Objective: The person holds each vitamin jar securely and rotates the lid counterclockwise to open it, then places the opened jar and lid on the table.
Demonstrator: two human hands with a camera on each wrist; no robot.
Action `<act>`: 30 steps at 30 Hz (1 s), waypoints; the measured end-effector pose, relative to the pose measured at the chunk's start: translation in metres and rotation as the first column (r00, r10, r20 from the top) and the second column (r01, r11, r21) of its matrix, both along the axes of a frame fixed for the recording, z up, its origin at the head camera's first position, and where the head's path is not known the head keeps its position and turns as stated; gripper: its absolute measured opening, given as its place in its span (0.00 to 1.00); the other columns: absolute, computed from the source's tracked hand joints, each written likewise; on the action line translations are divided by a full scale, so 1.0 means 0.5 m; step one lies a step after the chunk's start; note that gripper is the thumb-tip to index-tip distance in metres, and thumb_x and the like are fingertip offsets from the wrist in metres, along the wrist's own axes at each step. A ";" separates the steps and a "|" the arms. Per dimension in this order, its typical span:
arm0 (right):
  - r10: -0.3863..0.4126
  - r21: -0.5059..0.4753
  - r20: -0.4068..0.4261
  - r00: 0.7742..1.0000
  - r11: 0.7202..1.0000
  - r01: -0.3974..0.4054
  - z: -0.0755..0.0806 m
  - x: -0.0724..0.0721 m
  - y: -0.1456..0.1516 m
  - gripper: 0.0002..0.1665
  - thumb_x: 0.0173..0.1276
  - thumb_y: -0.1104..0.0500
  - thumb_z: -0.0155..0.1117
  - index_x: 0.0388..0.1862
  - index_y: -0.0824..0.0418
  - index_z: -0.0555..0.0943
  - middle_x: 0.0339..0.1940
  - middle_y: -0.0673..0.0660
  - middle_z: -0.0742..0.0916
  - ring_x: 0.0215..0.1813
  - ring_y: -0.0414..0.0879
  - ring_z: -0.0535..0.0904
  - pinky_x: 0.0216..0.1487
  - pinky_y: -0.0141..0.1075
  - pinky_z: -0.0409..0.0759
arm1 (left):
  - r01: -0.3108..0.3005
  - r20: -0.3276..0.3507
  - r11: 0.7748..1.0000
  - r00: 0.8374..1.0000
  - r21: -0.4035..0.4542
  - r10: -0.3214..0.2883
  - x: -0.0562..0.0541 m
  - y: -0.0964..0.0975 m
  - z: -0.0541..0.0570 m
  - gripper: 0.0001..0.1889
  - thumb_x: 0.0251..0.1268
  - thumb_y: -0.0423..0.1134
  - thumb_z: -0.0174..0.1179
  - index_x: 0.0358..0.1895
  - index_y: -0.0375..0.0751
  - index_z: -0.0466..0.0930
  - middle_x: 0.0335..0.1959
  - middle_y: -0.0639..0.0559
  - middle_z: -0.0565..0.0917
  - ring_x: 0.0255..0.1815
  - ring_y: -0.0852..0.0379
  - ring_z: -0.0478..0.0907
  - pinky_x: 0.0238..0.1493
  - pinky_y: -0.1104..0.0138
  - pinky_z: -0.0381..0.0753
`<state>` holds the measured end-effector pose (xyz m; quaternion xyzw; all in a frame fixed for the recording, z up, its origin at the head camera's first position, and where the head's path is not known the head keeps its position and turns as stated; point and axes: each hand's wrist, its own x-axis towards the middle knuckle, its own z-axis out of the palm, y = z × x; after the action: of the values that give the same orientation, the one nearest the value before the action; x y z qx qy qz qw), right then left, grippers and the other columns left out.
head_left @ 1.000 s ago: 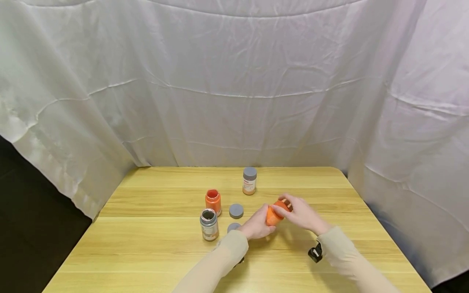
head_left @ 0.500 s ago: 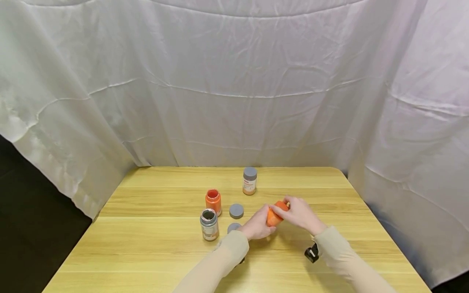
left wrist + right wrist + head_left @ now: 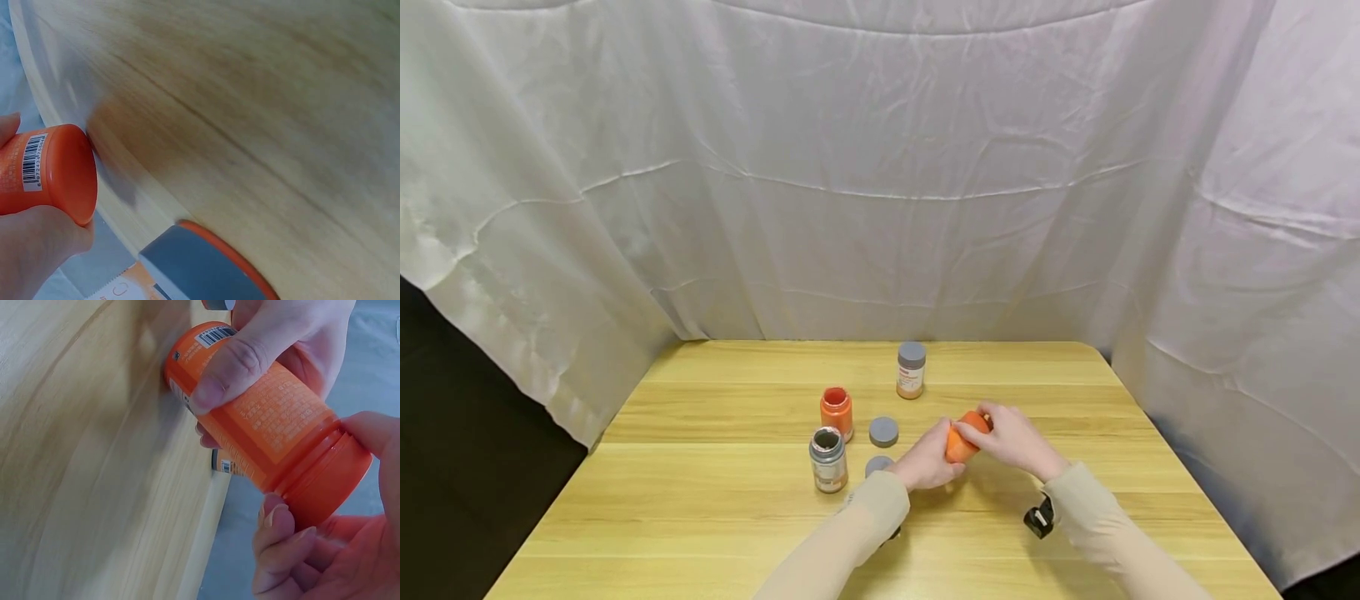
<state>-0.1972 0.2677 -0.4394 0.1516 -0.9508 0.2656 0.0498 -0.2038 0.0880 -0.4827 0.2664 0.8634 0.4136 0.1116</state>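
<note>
Two lids [image 3: 883, 432] lie on the table [image 3: 685, 500] right of two jars [image 3: 830, 468], left of the held jar [image 3: 961, 445], a fourth jar [image 3: 911, 373] behind.

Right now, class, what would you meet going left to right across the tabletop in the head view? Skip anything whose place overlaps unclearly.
Open grey jar, farther loose grey lid, standing grey-capped jar, held orange jar, right hand.

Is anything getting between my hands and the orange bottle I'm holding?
Nothing visible: your left hand directly grips the orange bottle, and your right hand holds its orange cap. Two gray caps lie on the table, apart from it.
</note>
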 end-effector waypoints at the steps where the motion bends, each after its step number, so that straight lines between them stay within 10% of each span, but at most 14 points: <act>1: 0.012 -0.002 -0.007 1.000 1.000 -0.012 -0.001 0.000 0.001 0.18 0.69 0.43 0.66 0.31 0.55 0.78 0.19 0.47 0.76 0.20 0.38 0.67 0.22 0.29 0.66 | 0.001 0.002 1.000 1.000 0.000 -0.001 0.000 0.000 0.001 0.25 0.62 0.32 0.67 0.59 0.41 0.67 0.46 0.51 0.78 0.43 0.61 0.74 0.50 0.68 0.75; 30: 0.326 0.005 0.024 0.945 0.945 -0.326 0.025 -0.002 0.031 0.20 0.71 0.52 0.65 0.54 0.64 0.77 0.29 0.48 0.82 0.29 0.32 0.73 0.30 0.29 0.73 | -0.004 0.013 1.000 1.000 0.025 0.004 -0.003 0.001 -0.006 0.25 0.61 0.32 0.68 0.58 0.41 0.67 0.44 0.53 0.77 0.41 0.62 0.73 0.48 0.67 0.75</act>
<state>-0.1983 0.2832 -0.4269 0.3037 -0.9144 0.2676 -0.0062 -0.2050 0.0883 -0.4856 0.2635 0.8580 0.4261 0.1129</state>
